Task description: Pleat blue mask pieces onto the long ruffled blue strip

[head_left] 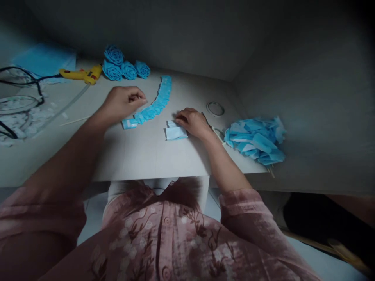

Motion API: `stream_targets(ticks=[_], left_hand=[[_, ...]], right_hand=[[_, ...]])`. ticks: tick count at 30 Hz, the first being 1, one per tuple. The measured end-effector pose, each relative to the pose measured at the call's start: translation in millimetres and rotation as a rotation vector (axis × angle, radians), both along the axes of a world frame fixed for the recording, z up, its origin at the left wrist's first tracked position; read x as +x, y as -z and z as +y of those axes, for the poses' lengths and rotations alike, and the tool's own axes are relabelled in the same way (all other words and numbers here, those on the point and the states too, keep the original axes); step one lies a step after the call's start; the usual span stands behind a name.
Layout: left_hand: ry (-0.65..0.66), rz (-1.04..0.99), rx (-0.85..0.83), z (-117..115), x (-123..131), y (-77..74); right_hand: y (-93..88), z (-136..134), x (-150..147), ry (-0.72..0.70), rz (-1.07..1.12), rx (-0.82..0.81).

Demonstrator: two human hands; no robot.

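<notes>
My left hand (124,102) is closed in a pinch just left of a curved, pleated blue strip (158,104). What its fingertips hold, if anything, is too small to make out. A small flat blue piece (129,123) lies at the strip's lower end. To the right, my right hand (193,121) has its fingers bent together on the edge of a small pale blue piece (171,124). Another pale blue rectangle (176,133) lies right in front of that one, close to the fingers. Both look like thin fabric or paper.
Several blue rosettes (129,70) sit at the back, beside a yellow glue gun (93,75) with a black cord. White scraps (29,121) and blue sheets (43,60) lie left. A ring (215,108) and a heap of blue pieces (256,140) are on the right, near the wall.
</notes>
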State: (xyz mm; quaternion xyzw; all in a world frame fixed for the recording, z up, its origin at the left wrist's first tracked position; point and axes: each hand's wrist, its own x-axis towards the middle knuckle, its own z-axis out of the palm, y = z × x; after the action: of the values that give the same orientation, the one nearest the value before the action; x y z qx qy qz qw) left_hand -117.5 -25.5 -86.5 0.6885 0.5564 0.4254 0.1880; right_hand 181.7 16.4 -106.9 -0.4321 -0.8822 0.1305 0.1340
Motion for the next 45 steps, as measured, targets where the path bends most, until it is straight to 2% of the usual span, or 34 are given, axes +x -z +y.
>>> stream_targets(ticks=[4, 8, 12, 17, 21, 25, 28, 30, 33, 36, 39, 42, 45], left_hand=[[0.187, 0.112, -0.027, -14.8, 38.3, 6.3], [0.313, 0.147, 0.077, -18.8, 55.5, 20.5], [0.307, 0.122, 0.148, -18.3, 61.1, 28.9], [0.271, 0.194, 0.175, -15.2, 59.0, 35.7], [0.328, 0.306, 0.163, -14.5, 57.8, 42.4], [0.413, 0.452, 0.114, -14.7, 59.6, 49.2], [0.448, 0.473, 0.077, -16.2, 61.7, 50.5], [0.421, 0.427, 0.063, -18.3, 63.2, 47.7], [0.274, 0.261, 0.096, -21.5, 64.3, 40.3], [0.128, 0.064, 0.144, -21.2, 64.0, 36.0], [0.109, -0.074, 0.139, -18.8, 64.9, 38.2], [0.132, -0.091, 0.116, -19.0, 66.6, 37.6], [0.080, 0.033, 0.157, -19.6, 58.8, 20.9]], right_hand=[[1.5, -1.8, -3.3, -0.042, 0.016, -0.012], [4.5, -0.8, -6.6, -0.019, 0.328, -0.144], [9.1, 2.7, -11.9, -0.026, 0.683, -0.331], [12.8, 2.6, -17.5, -0.037, 0.839, -0.436], [13.0, 1.7, -16.1, -0.002, 0.873, -0.442], [13.3, 7.9, -9.4, 0.039, 0.953, -0.365], [15.6, 15.8, -4.3, 0.108, 1.020, -0.315], [17.3, 19.6, -2.4, 0.159, 1.028, -0.303], [16.7, 18.2, -3.4, 0.170, 1.008, -0.314], [11.8, 7.5, -9.0, 0.085, 0.976, -0.340], [6.2, -5.4, -15.8, -0.025, 0.976, -0.424], [3.6, -13.2, -19.8, -0.110, 0.996, -0.509], [3.7, -13.9, -19.5, -0.102, 0.996, -0.499]])
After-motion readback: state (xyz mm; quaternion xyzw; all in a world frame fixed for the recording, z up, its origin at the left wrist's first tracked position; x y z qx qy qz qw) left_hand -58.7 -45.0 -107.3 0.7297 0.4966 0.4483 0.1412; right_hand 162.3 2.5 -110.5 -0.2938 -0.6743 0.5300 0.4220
